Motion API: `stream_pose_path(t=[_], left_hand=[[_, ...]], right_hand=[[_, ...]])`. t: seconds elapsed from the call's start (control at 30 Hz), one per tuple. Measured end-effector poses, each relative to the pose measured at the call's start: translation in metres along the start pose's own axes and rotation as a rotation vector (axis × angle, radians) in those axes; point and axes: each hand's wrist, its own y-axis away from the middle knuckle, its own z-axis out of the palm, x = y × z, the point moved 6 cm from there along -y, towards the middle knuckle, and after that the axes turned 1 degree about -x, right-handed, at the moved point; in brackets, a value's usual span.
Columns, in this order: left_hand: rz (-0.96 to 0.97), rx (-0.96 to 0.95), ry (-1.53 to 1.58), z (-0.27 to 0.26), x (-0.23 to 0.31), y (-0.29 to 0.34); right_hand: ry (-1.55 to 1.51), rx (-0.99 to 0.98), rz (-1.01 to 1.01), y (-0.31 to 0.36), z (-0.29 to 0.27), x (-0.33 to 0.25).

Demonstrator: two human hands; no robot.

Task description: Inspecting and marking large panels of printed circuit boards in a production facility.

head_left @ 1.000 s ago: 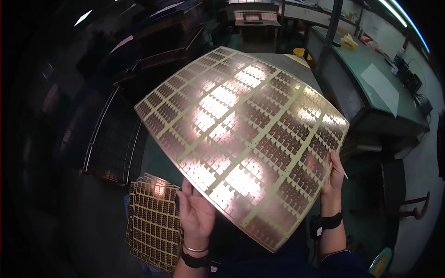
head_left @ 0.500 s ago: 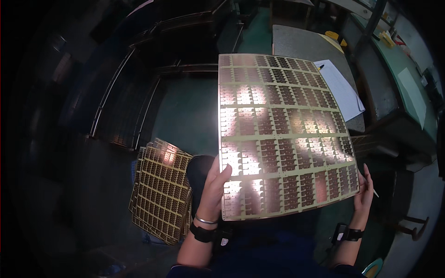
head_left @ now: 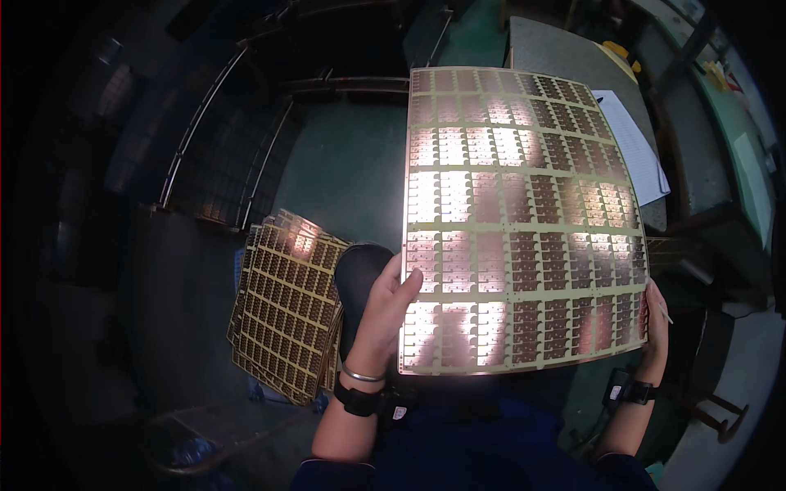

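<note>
A large copper-coloured circuit board panel (head_left: 540, 237), patterned in pale yellow-green rows, is held up in front of me, slightly tilted, with bright light glaring off its left part. My left hand (head_left: 383, 315) grips its lower left edge, thumb on the face and fingers behind. At the lower right edge, my right hand (head_left: 657, 327) holds the panel from the side; most of its fingers are hidden behind it. A thin pale stick (head_left: 665, 314) pokes out by the right fingers. To the left of my knee lies a stack of similar circuit board panels (head_left: 286, 303), unevenly piled.
Behind the panel stands a grey table (head_left: 565, 49) bearing a white paper pad (head_left: 630, 147) and a yellow object (head_left: 621, 57). A green-topped bench (head_left: 733, 123) runs along the right. Dark metal racks (head_left: 221, 147) stand at the left. A stool-like frame (head_left: 725, 417) is at lower right.
The panel has shifted up and right in view, and the glare has moved across it. The right fingers, stretched out before, now lie closer against the edge. The whole view has shifted slightly.
</note>
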Motion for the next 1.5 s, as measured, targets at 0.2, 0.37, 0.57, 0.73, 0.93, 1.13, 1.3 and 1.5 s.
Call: stream_pose_path(t=[0.2, 0.37, 0.57, 0.73, 0.93, 1.13, 1.3, 1.5], left_hand=[[-0.172, 0.077, 0.204, -0.011, -0.016, 0.003], [-0.250, 0.177, 0.158, -0.020, -0.033, 0.006], [-0.242, 0.233, -0.101, -0.038, -0.045, 0.004], [-0.079, 0.393, -0.164, -0.035, -0.053, -0.001], [0.001, 0.380, -0.195, -0.032, -0.055, -0.004], [0.128, 0.408, -0.192, -0.021, -0.044, -0.002], [0.182, 0.547, -0.211, -0.027, -0.035, 0.002], [0.372, 0.592, -0.300, -0.019, -0.015, 0.005]], right_hand=[[-0.250, 0.056, -0.075, 0.006, 0.022, -0.009], [-0.397, 0.060, -0.144, 0.007, 0.025, -0.011], [-0.389, 0.076, -0.158, 0.008, 0.026, -0.014], [-0.399, 0.072, -0.176, 0.008, 0.021, -0.010], [-0.392, 0.063, -0.205, 0.010, 0.015, -0.009], [-0.338, 0.062, -0.196, 0.016, 0.019, -0.016], [-0.370, 0.024, -0.180, 0.016, 0.023, -0.017], [-0.454, -0.191, -0.120, 0.013, 0.016, -0.006]])
